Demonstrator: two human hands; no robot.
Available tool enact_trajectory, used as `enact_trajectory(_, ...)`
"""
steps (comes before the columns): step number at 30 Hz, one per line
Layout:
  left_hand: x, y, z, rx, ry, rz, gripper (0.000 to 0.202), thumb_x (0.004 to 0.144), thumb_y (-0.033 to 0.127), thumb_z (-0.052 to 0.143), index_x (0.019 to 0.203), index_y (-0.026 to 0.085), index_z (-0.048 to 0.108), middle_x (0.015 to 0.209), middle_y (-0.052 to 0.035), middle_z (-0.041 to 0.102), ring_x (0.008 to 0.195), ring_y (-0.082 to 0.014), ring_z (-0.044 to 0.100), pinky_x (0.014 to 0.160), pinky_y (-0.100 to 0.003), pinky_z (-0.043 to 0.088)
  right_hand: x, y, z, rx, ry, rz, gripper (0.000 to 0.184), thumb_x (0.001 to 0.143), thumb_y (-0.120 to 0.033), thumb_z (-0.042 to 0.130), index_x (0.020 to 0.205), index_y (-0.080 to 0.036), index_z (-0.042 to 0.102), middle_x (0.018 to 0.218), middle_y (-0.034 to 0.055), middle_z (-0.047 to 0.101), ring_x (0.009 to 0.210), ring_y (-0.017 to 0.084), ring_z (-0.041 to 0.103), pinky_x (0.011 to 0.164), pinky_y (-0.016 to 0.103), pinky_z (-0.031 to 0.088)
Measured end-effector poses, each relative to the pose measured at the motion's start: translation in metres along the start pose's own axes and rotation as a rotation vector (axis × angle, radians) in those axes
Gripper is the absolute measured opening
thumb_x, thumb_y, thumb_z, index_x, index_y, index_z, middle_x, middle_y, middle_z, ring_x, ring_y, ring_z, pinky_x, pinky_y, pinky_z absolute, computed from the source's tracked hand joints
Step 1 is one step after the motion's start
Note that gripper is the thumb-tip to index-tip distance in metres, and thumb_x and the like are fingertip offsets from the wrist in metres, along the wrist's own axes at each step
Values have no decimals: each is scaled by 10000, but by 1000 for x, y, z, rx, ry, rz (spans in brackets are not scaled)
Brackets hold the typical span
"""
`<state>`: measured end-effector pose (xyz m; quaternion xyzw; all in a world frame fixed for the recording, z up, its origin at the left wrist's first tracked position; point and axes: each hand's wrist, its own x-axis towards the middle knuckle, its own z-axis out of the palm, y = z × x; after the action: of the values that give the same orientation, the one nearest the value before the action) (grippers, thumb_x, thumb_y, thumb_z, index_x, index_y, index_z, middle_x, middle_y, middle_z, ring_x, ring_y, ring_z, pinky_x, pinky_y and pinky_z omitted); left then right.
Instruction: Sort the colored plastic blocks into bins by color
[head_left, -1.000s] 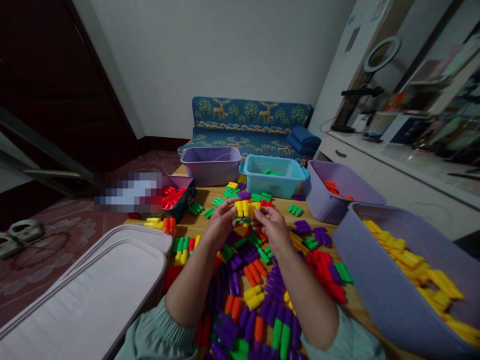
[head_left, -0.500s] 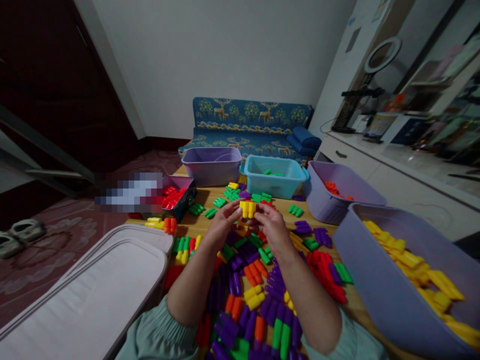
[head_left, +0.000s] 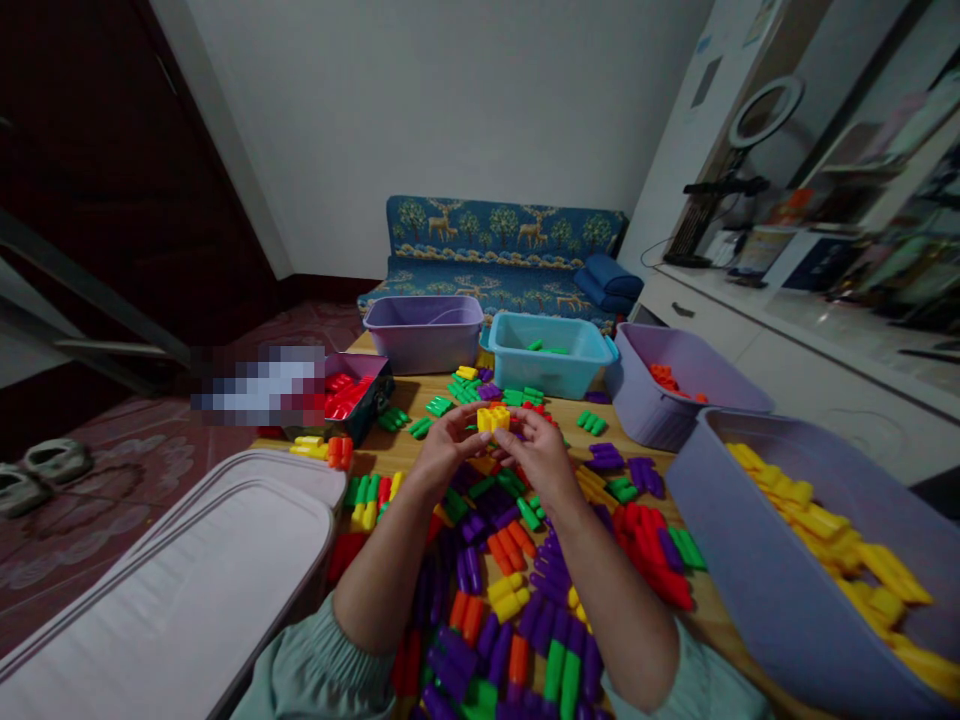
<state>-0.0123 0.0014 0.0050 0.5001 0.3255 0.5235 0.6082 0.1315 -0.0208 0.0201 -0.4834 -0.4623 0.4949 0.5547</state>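
A yellow toy building block [head_left: 493,418] is held up between both hands, above the middle of the wooden table [head_left: 420,390]. My left hand [head_left: 448,442] pinches its left side, and my right hand [head_left: 537,448] grips it from the right, both thumbs at its near face. Beneath my forearms lies a spread of similar blocks: purple blocks [head_left: 551,565], green blocks [head_left: 562,672], orange blocks [head_left: 511,545] and yellow blocks [head_left: 508,595]. Some of them are joined together. My palms hide part of the pile.
Along the back stand a purple bin [head_left: 424,345], a turquoise bin [head_left: 551,375] with green blocks, and a lilac bin [head_left: 637,395] with orange ones. A larger bin [head_left: 735,550] at right holds yellow blocks. Pale lids [head_left: 225,570] lie left, near a box [head_left: 379,388] of red blocks.
The yellow block has tipped in my fingers, so more of its top end shows. Both thumbs have shifted inward and lower on it. The bins and loose blocks stay put.
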Motion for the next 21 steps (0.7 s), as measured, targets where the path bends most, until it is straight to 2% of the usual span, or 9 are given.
enact_trajectory(5,-1,6,2,72,93,-18,545,561,328,849,1031,151,635,1006,-71,681,659,-108,605,584,-207,463,1,1,-1,-97,47,-78,419,607,-407,729,938,-177,615,932,66,697,677,168,643,508,243,488)
enact_trajectory(10,-1,4,2,75,125,9,512,568,356,840,986,146,633,875,-32,677,580,-84,566,554,-209,454,-2,-4,2,-66,51,-61,439,593,-435,753,908,-183,581,869,51,684,593,155,623,475,252,485)
enact_trajectory(15,1,-2,0,-86,122,-6,444,636,396,801,958,143,632,776,4,639,568,-62,558,549,-180,458,-3,-7,1,93,-9,-20,453,585,-435,787,918,-169,634,831,24,681,555,119,592,535,254,505)
enact_trajectory(21,4,-6,-1,-246,138,-25,452,600,380,822,922,139,615,802,-8,657,609,-86,615,604,-211,535,-1,2,-1,239,36,58,421,520,-374,848,822,-167,642,658,-26,650,522,104,573,502,220,486)
